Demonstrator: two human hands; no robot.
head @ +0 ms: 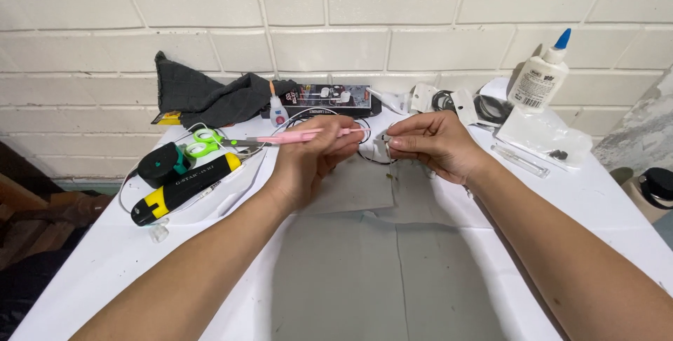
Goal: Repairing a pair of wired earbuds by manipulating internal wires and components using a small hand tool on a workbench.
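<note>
Pink plastic marks the slim tool [308,135] that the left hand [308,162] grips, fingers curled shut around its shaft; the tool lies nearly level, its tip pointing right toward the other hand. The right hand [431,143] pinches a small pale part [385,142] between thumb and fingertips, and a thin black wire [366,153] loops below it; the part is too small to name, though it may be an earbud piece. Both hands hover over a grey mat [364,194] on the white table [617,201].

To the left lie green-handled scissors [205,143], a black-and-yellow tool [186,188] and a dark round device [161,164]. A grey cloth [203,96] sits crumpled against the brick wall [336,25], beside a small glue tube [277,110] and a dark printed box [329,98]. At the far right stands a white glue bottle [541,74] with a blue tip, above a clear plastic bag [540,134].
</note>
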